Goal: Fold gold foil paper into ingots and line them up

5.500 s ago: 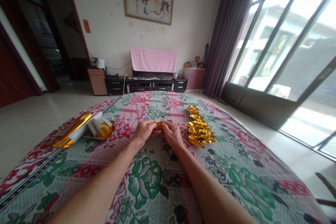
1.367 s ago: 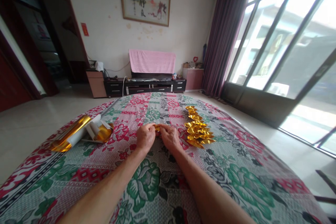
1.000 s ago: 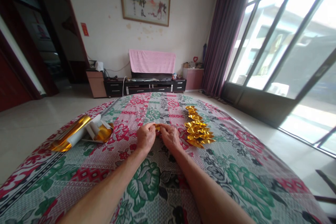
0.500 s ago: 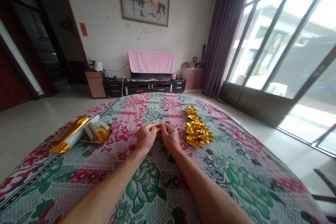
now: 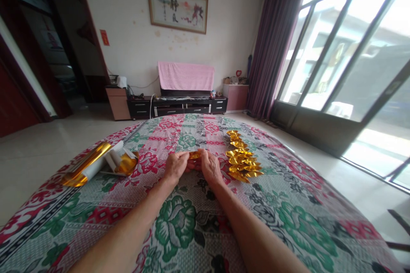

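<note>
Between my two hands, over the middle of the table, is a small piece of gold foil paper (image 5: pixel 194 155). My left hand (image 5: pixel 176 167) pinches its left end with thumb and fingers. Its right end is held by my right hand (image 5: pixel 210 168), the fingers curled underneath. The foil looks folded, but its exact shape is partly hidden. To the right of my right hand lies a group of folded gold foil ingots (image 5: pixel 241 158), lined up in overlapping rows. On the left are a roll of gold foil paper (image 5: pixel 86 165) and a white-edged stack of gold sheets (image 5: pixel 123 161).
A flowered cloth (image 5: pixel 179 217) covers the round table. Beyond it stand a low black cabinet (image 5: pixel 141 107) and a television under a pink towel (image 5: pixel 185 76). Glass doors (image 5: pixel 336 59) and a purple curtain (image 5: pixel 265 47) are on the right.
My hands have moved slightly apart, so more of the gold foil shows between them. The view has shifted a little; the ingots and the roll stay in place.
</note>
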`<state>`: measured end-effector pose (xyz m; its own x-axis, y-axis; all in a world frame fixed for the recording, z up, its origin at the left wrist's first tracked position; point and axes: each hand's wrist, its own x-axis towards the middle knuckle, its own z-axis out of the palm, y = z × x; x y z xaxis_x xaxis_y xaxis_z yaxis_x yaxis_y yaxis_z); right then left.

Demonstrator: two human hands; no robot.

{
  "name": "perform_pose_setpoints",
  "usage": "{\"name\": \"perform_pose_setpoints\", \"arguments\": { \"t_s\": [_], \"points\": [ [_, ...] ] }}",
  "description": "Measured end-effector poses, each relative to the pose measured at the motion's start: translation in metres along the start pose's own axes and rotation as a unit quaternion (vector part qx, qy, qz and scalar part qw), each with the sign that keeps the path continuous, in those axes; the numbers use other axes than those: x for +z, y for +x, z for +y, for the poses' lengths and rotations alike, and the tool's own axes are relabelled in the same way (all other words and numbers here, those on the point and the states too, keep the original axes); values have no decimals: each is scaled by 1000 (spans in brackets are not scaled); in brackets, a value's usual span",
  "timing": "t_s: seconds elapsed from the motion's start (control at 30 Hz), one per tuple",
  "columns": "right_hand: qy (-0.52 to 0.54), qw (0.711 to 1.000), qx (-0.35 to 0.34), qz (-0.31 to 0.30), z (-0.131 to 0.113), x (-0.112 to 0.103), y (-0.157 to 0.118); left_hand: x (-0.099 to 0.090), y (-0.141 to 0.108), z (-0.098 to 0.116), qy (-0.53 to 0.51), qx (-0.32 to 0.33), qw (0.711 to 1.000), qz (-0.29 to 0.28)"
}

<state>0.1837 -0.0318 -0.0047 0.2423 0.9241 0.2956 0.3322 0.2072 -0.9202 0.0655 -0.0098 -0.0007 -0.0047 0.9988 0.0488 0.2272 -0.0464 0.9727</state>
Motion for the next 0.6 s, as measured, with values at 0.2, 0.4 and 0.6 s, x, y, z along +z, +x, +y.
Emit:
{"name": "perform_pose_setpoints", "arguments": {
  "t_s": [0.2,0.4,0.6],
  "points": [
    [139,988,59,-41,5,4,3,-7,0,12,-112,-88,990,21],
    [62,997,-2,-41,15,8,4,-12,-1,16,-96,-102,990,26],
    [44,998,-12,-41,18,9,4,-11,-4,21,-87,-100,991,7]
  ]
}}
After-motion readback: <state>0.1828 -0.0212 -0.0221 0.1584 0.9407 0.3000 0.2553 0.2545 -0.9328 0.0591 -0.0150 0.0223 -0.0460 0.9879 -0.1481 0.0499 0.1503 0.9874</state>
